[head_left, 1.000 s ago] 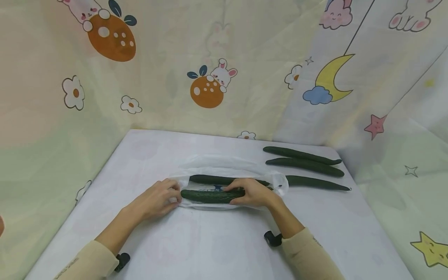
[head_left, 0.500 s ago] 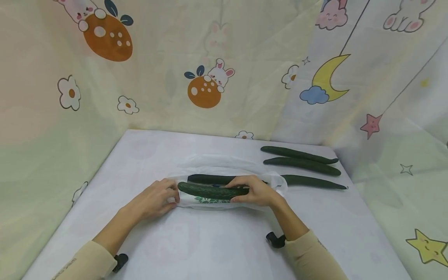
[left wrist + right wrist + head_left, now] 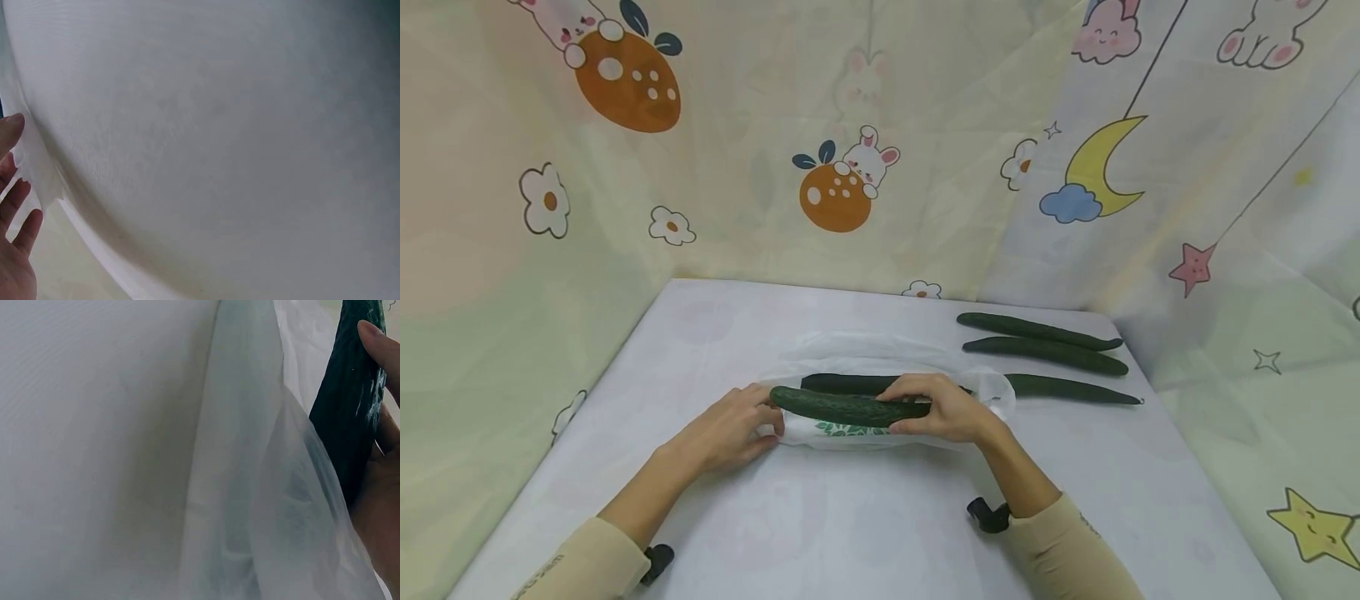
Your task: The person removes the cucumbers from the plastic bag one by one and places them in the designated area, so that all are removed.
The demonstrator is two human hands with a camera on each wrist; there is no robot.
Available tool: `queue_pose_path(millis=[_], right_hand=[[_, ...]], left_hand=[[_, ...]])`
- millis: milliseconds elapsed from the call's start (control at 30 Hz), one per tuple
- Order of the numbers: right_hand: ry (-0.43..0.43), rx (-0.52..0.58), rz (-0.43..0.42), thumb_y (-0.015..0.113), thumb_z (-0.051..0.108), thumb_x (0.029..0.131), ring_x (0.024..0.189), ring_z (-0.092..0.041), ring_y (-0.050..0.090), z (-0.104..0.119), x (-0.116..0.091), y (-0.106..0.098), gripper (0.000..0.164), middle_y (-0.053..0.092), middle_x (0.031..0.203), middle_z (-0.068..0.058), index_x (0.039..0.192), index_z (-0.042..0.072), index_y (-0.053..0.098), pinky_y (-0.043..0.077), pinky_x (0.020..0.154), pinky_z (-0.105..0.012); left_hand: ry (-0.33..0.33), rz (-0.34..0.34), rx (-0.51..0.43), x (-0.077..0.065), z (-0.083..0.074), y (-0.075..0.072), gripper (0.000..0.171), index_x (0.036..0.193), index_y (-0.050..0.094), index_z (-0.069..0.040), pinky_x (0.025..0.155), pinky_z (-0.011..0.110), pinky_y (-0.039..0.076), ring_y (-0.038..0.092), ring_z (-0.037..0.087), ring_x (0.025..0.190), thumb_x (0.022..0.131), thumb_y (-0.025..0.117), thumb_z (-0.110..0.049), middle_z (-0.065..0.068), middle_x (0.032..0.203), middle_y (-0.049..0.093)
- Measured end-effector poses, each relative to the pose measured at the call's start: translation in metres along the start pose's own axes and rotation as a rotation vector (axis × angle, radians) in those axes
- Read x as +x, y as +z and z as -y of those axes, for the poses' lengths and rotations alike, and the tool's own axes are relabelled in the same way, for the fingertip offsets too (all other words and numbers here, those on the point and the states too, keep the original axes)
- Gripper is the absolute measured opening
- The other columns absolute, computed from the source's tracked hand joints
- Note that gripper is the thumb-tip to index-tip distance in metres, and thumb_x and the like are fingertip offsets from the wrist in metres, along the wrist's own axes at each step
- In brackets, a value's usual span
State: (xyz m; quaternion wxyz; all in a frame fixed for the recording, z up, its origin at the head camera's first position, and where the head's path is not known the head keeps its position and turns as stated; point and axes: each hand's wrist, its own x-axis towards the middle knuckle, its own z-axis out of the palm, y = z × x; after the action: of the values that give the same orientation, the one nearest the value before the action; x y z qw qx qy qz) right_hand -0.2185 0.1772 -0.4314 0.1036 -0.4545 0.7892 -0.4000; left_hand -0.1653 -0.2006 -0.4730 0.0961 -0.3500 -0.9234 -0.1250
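My right hand (image 3: 940, 408) grips a dark green cucumber (image 3: 842, 408) by its right part, thumb on the near side and fingers over the far side. That cucumber lies across the opening of a white plastic bag (image 3: 880, 443), its left end beside the fingers of my left hand (image 3: 741, 427). The left hand holds the bag's left edge between thumb and fingers. In the right wrist view, the thumb presses on the cucumber (image 3: 347, 394) just behind the bag's raised film (image 3: 300, 481). Inside the bag lies another cucumber (image 3: 842, 384), partly hidden by the right hand.
Two cucumbers (image 3: 1037, 330) (image 3: 1048, 355) lie side by side at the back right of the white table (image 3: 850, 517). Another cucumber (image 3: 1067, 389) reaches right from the bag's right end. A printed cloth (image 3: 737, 167) hangs behind the table.
The right hand has lifted the held cucumber and shifted it left, its left end rising most. The green leaf print on the bag now shows beneath it. The left hand stays at the bag's edge.
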Motion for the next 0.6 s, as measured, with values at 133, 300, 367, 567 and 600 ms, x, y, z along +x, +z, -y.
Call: queue_pose_path(millis=[133, 300, 367, 567, 600], right_hand=[[-0.025, 0.026, -0.01, 0.081, 0.024, 0.09, 0.114, -0.013, 0.064, 0.007, 0.001, -0.002, 0.04, 0.069, 0.123, 0.007, 0.129, 0.021, 0.07, 0.053, 0.098, -0.038], [-0.058, 0.052, -0.007, 0.082, 0.02, 0.09, 0.114, -0.015, 0.064, 0.022, 0.003, -0.006, 0.041, 0.07, 0.121, 0.005, 0.129, 0.019, 0.07, 0.054, 0.098, -0.038], [-0.072, 0.063, -0.002, 0.082, 0.018, 0.089, 0.114, -0.016, 0.064, 0.026, 0.005, -0.008, 0.042, 0.07, 0.121, 0.003, 0.129, 0.016, 0.07, 0.054, 0.098, -0.038], [-0.101, 0.115, 0.005, 0.083, 0.01, 0.087, 0.112, -0.018, 0.064, 0.032, 0.007, -0.012, 0.044, 0.071, 0.119, -0.003, 0.128, 0.01, 0.07, 0.054, 0.097, -0.038], [-0.103, 0.125, 0.003, 0.083, 0.009, 0.087, 0.112, -0.018, 0.064, 0.033, 0.008, -0.013, 0.044, 0.071, 0.119, -0.003, 0.128, 0.01, 0.07, 0.054, 0.096, -0.038]], left_hand=[[0.0, 0.004, 0.001, 0.0, 0.0, 0.0, 0.019, 0.087, 0.071, -0.03, 0.088, 0.046, 0.05, 0.059, 0.02, 0.109, 0.082, 0.085, -0.019, -0.009, 0.105, 0.062], [0.01, -0.01, 0.005, 0.0, 0.0, -0.001, 0.021, 0.086, 0.07, -0.029, 0.085, 0.047, 0.05, 0.059, 0.021, 0.105, 0.08, 0.086, -0.017, -0.008, 0.101, 0.064], [0.019, -0.019, 0.008, 0.0, 0.0, -0.002, 0.022, 0.086, 0.07, -0.028, 0.084, 0.047, 0.051, 0.06, 0.02, 0.102, 0.079, 0.087, -0.016, -0.008, 0.1, 0.065], [0.033, -0.01, 0.008, 0.001, 0.0, -0.001, 0.022, 0.086, 0.071, -0.028, 0.084, 0.048, 0.052, 0.061, 0.02, 0.099, 0.079, 0.088, -0.015, -0.007, 0.102, 0.066], [0.031, -0.004, 0.01, 0.001, 0.0, 0.0, 0.022, 0.086, 0.071, -0.028, 0.084, 0.048, 0.052, 0.06, 0.02, 0.099, 0.08, 0.087, -0.015, -0.006, 0.104, 0.066]])
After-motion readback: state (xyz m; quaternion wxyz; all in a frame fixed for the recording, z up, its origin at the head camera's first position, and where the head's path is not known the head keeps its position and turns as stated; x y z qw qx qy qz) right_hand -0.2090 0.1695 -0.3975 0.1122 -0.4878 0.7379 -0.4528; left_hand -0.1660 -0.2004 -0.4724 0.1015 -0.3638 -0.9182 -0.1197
